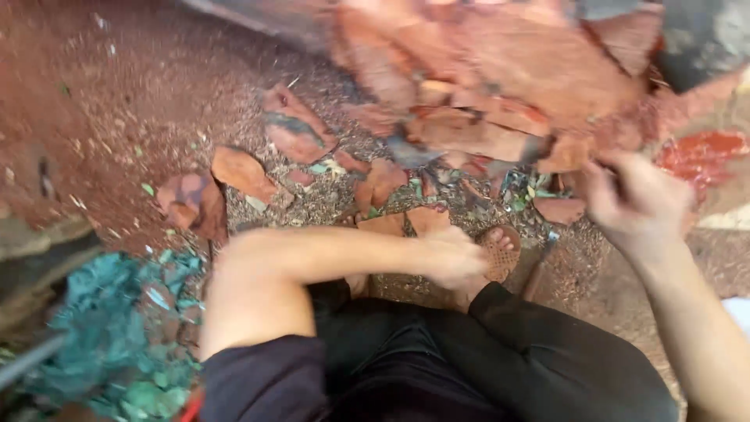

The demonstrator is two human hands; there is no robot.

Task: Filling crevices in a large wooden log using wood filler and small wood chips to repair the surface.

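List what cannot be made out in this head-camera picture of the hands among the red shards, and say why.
- Right hand: motion blur hides whether it grips anything.
- Left hand: its fingers are hidden where it rests by the sandal; a hold cannot be told.
- Pile of red shards: blurred and cut off by the top edge.
- Green fragments: blurred, cut by the bottom edge.

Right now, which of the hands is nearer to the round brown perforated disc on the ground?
Left. The left hand rests right beside the disc, apparently touching it. The right hand is raised farther away, toward the red fragments.
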